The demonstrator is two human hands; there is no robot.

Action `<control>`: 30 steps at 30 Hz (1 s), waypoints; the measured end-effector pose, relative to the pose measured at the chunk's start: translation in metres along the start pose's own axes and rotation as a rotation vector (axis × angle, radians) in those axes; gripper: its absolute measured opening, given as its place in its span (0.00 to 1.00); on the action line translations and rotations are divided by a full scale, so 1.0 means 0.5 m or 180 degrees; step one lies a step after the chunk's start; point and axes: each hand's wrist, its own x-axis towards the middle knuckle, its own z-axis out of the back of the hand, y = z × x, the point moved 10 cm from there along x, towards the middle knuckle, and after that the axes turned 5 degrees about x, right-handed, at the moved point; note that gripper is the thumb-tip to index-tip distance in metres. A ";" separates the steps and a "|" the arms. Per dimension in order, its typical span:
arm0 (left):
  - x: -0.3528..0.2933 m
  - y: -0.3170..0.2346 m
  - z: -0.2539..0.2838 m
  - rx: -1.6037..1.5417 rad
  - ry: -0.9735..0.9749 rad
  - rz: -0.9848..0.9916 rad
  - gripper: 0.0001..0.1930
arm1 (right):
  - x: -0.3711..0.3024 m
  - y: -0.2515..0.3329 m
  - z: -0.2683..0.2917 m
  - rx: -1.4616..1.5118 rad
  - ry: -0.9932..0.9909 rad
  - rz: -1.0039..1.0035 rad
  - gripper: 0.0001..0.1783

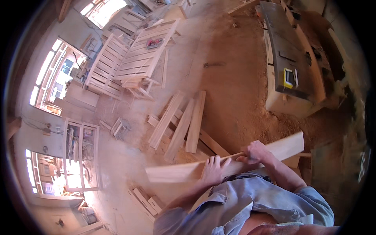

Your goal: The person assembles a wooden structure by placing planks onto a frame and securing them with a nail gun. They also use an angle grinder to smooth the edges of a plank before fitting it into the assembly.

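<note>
A long pale wooden board point(176, 172) lies across the front of my body, its right end higher than its left. My left hand point(214, 170) is on the board left of its middle, fingers bent over the upper edge. Close by on the right, my right hand point(255, 152) is closed at the same edge, its fingertips partly hidden. Just beyond the board, several loose planks point(179, 131) lie in a stack on the floor.
A slatted wooden bench point(137, 58) stands at the far left. On the right is a long dark-topped machine table point(284, 51) with a yellow-framed object point(288, 78) on it. Sawdust point(231, 70) covers the floor. Short wood pieces point(145, 201) lie near my left side.
</note>
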 end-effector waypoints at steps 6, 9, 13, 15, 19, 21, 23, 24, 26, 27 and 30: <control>0.091 0.156 -0.011 -0.0760 -0.0114 0.1628 0.44 | 0.184 -0.015 0.272 0.1032 -0.1811 0.1597 0.05; 0.190 0.259 0.008 -0.1251 -0.0478 0.2387 0.47 | 0.276 -0.133 0.376 0.1814 -0.2218 0.1313 0.07; 0.339 0.456 -0.104 -0.1642 -0.0894 0.3090 0.50 | 0.431 -0.418 0.394 0.1636 -0.2314 -0.0046 0.04; 0.436 0.600 -0.102 -0.1765 -0.1225 0.3189 0.50 | 0.487 -0.638 0.347 0.1515 -0.1975 -0.0932 0.07; 0.599 0.838 -0.081 -0.2298 -0.1057 0.3694 0.54 | 0.417 -1.006 0.210 0.0727 -0.0952 -0.2768 0.11; 0.676 0.946 -0.025 -0.2374 -0.0754 0.3895 0.56 | 0.406 -1.076 0.154 0.0848 -0.0280 -0.3274 0.11; 0.759 1.067 -0.006 -0.2205 -0.0860 0.3911 0.57 | 0.439 -1.099 0.114 0.1289 0.0008 -0.3428 0.11; 0.800 1.120 -0.002 -0.2313 -0.0859 0.3977 0.57 | 0.474 -1.103 0.112 0.1437 0.0072 -0.3436 0.11; 0.878 1.212 -0.008 -0.2542 -0.0855 0.4105 0.58 | 0.544 -1.120 0.115 0.1649 0.0219 -0.3457 0.11; 0.913 1.248 -0.016 -0.2727 -0.0964 0.4089 0.58 | 0.577 -1.136 0.121 0.1696 0.0283 -0.3467 0.11; 1.023 1.365 -0.037 -0.3059 -0.1186 0.4155 0.58 | 0.706 -1.205 0.149 0.1795 0.0438 -0.3437 0.12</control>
